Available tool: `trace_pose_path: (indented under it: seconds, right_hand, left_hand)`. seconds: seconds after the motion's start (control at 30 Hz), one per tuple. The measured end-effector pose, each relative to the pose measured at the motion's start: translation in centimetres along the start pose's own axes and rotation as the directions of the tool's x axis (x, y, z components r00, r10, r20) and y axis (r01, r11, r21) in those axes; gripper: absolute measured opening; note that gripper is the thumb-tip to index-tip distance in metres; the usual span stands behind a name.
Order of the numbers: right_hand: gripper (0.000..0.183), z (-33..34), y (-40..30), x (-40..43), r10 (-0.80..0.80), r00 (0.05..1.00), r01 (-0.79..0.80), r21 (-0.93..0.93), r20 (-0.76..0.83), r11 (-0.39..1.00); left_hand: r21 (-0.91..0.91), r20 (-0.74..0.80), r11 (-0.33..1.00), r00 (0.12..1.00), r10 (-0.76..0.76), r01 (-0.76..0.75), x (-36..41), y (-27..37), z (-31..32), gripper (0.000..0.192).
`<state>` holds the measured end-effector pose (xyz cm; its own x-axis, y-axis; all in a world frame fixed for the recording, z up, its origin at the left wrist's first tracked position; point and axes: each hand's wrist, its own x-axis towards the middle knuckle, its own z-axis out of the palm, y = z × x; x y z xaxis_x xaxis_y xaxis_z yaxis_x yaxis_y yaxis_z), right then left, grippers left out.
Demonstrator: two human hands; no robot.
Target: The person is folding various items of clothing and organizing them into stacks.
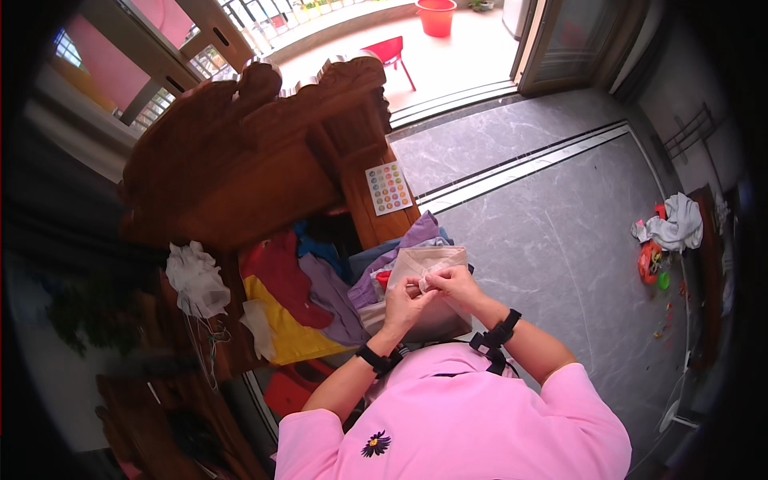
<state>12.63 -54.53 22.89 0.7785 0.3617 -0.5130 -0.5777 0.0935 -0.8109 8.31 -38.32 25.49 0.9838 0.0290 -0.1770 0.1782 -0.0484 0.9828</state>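
In front of my chest, both hands meet over a pale beige cloth (414, 264), which looks like a folded garment. My left hand (401, 307) pinches a bunched edge of it between thumb and fingers. Close beside it, my right hand (459, 289) grips the same edge, with the fingertips almost touching. Under the hands is a light fabric bin (372, 317), its far part filled with clothes. A purple garment (366, 294) and a bit of red cloth (383, 278) show in it. What lies beneath the beige cloth is hidden.
Left of the bin, a yellow garment (294, 345), a dark red one (282, 276) and a lavender one (327, 294) lie on a carved wooden bench (252, 162). A sticker sheet (389, 188) rests on its arm. White cloth (678, 222) and toys lie far right.
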Motion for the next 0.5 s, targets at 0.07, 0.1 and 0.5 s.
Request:
trace_pose_path:
  seconds: [0.07,0.1,0.5]
  right_hand:
    - [0.026,-0.5,0.2,0.3,0.022,0.997,-0.014,-0.108,0.072,0.994]
    - [0.023,-0.6,0.0,0.6,0.058,0.991,-0.032,-0.215,0.119,0.976]
    - [0.014,-0.8,-1.2,5.3,-0.605,0.796,0.177,-0.956,-0.001,0.234]
  left_hand:
    - [0.042,0.003,0.997,0.998,-0.067,0.067,0.0,-0.9,-0.3,0.015]
    - [0.076,-0.034,0.992,0.994,-0.101,0.104,0.3,-2.2,-0.6,0.015]
    - [0.3,-0.05,0.951,0.995,0.087,-0.068,0.1,-3.8,-0.1,0.029]
